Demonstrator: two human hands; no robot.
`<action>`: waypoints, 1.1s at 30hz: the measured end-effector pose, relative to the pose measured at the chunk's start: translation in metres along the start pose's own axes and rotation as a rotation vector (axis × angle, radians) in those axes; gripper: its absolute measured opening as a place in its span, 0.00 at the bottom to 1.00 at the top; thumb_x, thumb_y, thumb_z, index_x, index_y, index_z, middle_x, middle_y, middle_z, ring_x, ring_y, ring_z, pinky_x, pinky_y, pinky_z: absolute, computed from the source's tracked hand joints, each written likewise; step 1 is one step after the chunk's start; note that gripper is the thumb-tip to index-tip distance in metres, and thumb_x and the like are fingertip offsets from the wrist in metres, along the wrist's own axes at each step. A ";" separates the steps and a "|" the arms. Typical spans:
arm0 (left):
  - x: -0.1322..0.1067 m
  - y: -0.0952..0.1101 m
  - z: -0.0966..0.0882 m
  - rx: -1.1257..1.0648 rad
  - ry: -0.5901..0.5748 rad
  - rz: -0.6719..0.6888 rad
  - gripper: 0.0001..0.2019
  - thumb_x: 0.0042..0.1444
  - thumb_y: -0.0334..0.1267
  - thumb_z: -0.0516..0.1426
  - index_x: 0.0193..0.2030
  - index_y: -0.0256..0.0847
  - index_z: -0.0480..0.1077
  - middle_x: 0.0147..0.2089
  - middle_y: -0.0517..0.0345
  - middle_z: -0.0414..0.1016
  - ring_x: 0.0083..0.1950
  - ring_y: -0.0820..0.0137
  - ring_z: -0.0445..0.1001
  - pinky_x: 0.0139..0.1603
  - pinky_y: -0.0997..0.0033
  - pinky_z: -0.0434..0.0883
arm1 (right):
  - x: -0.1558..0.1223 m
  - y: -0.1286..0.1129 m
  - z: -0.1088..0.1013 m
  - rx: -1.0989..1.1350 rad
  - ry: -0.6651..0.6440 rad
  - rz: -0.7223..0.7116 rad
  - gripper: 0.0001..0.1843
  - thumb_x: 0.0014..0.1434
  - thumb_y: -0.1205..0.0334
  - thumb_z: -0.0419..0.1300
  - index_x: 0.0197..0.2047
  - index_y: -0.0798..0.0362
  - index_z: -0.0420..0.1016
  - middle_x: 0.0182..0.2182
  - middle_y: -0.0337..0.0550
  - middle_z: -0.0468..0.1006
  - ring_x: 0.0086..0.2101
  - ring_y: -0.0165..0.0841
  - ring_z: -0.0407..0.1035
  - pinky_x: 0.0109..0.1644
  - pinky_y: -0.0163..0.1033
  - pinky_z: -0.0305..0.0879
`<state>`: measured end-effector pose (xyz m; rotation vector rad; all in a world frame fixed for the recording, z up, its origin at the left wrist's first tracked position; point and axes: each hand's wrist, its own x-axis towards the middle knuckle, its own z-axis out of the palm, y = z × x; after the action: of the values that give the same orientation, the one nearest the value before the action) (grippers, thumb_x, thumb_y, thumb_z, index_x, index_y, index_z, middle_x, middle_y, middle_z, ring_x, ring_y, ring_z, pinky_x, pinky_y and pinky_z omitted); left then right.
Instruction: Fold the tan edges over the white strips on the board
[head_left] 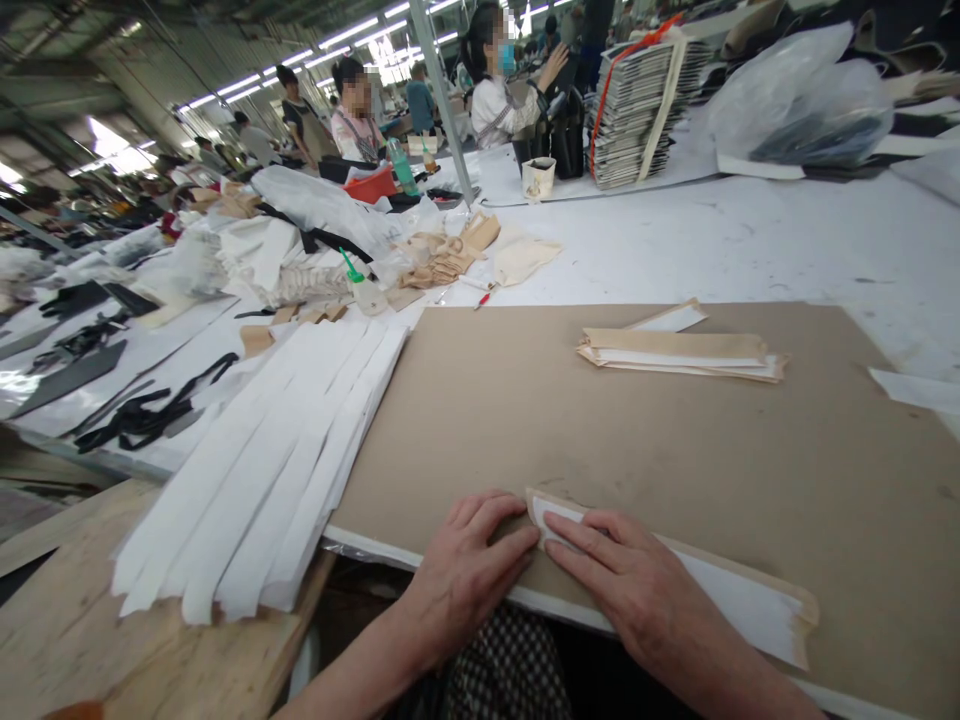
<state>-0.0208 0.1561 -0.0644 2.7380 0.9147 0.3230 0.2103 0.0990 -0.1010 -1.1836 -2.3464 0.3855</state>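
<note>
A long tan strip with a white backing piece (739, 592) on it lies along the near edge of the brown board (472, 420). My right hand (626, 565) rests on it with the fingers stretched out, pressing near its left end and covering part of its middle. At that same left end is my left hand (484, 550), its thumb and forefinger tips touching or very near the strip's edge. A small gap shows between that thumb and forefinger; the other fingertips are partly hidden. Farther back on the board, several similar tan and white strips (679, 348) lie in a loose pile.
Overlapping white strips (255, 450) fan out left of the board, over a wooden surface (67, 610). A green-tipped bottle (365, 290), tan pieces (442, 255) and black straps (161, 405) lie beyond. A tied stack (637, 115) stands at the back; several people work there.
</note>
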 end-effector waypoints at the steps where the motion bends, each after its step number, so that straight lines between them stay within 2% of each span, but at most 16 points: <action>1: 0.000 -0.001 0.001 -0.040 0.014 -0.010 0.13 0.66 0.34 0.52 0.55 0.44 0.70 0.55 0.48 0.68 0.57 0.61 0.66 0.56 0.58 0.69 | 0.000 0.000 0.000 0.001 -0.001 0.003 0.27 0.61 0.75 0.53 0.63 0.55 0.65 0.62 0.43 0.67 0.52 0.41 0.62 0.57 0.48 0.67; 8: 0.000 -0.002 0.001 -0.140 0.041 -0.010 0.13 0.66 0.33 0.52 0.55 0.44 0.70 0.55 0.47 0.67 0.58 0.61 0.64 0.57 0.57 0.69 | 0.000 0.000 0.000 0.011 -0.011 0.018 0.27 0.62 0.76 0.52 0.63 0.54 0.65 0.62 0.42 0.67 0.52 0.39 0.62 0.57 0.47 0.66; 18: -0.003 -0.004 0.004 0.026 0.007 0.056 0.16 0.66 0.33 0.52 0.58 0.45 0.68 0.56 0.47 0.67 0.58 0.59 0.64 0.56 0.55 0.69 | -0.001 -0.001 0.000 0.019 -0.004 0.022 0.27 0.63 0.74 0.51 0.65 0.54 0.63 0.63 0.40 0.66 0.52 0.41 0.60 0.58 0.48 0.66; 26: 0.000 0.004 -0.004 0.181 -0.105 0.123 0.17 0.64 0.33 0.53 0.60 0.41 0.65 0.59 0.45 0.67 0.61 0.56 0.62 0.60 0.52 0.64 | 0.000 -0.002 0.000 0.028 -0.001 0.021 0.27 0.63 0.74 0.52 0.64 0.54 0.63 0.62 0.40 0.67 0.52 0.41 0.60 0.59 0.48 0.65; 30: 0.003 0.005 -0.006 0.052 -0.100 0.049 0.15 0.64 0.31 0.54 0.57 0.43 0.67 0.58 0.48 0.66 0.60 0.57 0.63 0.59 0.53 0.65 | -0.001 -0.001 0.003 0.029 0.022 0.027 0.27 0.63 0.75 0.51 0.64 0.54 0.64 0.62 0.41 0.67 0.52 0.41 0.60 0.58 0.48 0.65; 33: 0.003 0.004 -0.003 -0.166 0.015 -0.065 0.11 0.65 0.30 0.52 0.51 0.43 0.69 0.54 0.50 0.67 0.55 0.63 0.66 0.56 0.60 0.68 | -0.001 -0.002 0.005 0.041 0.037 0.047 0.27 0.62 0.76 0.51 0.63 0.52 0.65 0.62 0.38 0.68 0.51 0.40 0.61 0.57 0.48 0.66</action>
<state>-0.0167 0.1551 -0.0603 2.5525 0.9347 0.3888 0.2073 0.0967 -0.1045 -1.2177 -2.2720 0.4220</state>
